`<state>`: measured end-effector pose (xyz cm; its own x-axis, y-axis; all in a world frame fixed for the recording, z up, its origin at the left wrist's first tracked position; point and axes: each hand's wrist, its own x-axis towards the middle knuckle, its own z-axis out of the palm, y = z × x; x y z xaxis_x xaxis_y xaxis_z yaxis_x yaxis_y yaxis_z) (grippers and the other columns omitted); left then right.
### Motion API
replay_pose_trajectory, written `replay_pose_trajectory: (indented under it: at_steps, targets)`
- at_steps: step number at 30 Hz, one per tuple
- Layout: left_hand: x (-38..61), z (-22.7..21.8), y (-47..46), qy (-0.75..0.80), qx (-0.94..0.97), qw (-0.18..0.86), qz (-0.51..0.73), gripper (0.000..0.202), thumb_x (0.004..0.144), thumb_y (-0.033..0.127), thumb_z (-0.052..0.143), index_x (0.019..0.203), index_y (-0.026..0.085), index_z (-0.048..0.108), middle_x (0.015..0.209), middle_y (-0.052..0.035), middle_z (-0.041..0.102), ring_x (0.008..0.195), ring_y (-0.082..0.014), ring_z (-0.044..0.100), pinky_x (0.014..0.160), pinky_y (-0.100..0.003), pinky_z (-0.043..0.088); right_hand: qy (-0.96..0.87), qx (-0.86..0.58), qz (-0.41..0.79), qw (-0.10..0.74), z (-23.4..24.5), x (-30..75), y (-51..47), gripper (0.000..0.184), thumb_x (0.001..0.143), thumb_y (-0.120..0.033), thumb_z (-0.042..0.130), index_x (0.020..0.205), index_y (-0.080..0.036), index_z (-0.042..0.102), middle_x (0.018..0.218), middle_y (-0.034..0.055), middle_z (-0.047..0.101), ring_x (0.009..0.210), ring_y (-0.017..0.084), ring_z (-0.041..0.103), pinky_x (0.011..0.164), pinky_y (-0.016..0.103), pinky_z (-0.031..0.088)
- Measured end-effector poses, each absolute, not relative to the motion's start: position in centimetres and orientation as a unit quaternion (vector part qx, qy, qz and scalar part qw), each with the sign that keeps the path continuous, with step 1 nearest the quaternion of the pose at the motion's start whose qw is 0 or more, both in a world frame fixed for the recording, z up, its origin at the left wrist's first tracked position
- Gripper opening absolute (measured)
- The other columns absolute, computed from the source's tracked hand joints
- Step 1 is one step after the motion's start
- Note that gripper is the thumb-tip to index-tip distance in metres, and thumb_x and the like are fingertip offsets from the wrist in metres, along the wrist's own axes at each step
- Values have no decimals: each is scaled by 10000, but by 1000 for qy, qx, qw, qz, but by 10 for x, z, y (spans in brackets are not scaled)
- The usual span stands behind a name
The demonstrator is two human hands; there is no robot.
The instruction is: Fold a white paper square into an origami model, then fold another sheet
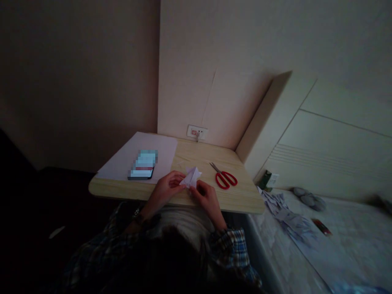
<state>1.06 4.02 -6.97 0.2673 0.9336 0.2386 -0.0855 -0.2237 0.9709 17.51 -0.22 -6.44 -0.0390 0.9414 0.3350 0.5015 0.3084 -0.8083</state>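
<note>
We hold the folded paper above the near edge of the table, left hand pinching one side, right hand the other, presumably to steady its creases. The phone lies on a white sheet, likely for easy viewing. Scissors rest rightward, out of our way. Dim light; exact fingertip contact uncertain.
</note>
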Motion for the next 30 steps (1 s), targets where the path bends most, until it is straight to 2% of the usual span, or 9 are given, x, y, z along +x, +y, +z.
replay_pose_trajectory:
  at_steps: [11,22,30]
  targets:
    - [12,-68,41,354,595,517,503,289,554,301,784,754,168,621,737,-4,677,730,-176,649,742,-307,532,-676,-542,258,427,-67,177,-1,288,820,-402,517,627,-200,448,569,-52,392,553,113,355,525,255,250]
    - [10,-68,43,375,607,511,479,370,531,361,805,773,171,599,748,-15,679,746,-200,658,753,-337,533,-676,-544,242,434,-65,175,-1,246,799,-367,534,629,-195,493,556,-44,437,549,119,400,525,250,266]
    - [9,-64,43,404,633,484,450,406,553,414,796,810,172,595,778,-13,681,782,-202,659,782,-339,531,-676,-533,239,449,-65,175,-1,273,808,-357,522,598,-208,431,548,-52,398,538,111,361,527,252,250]
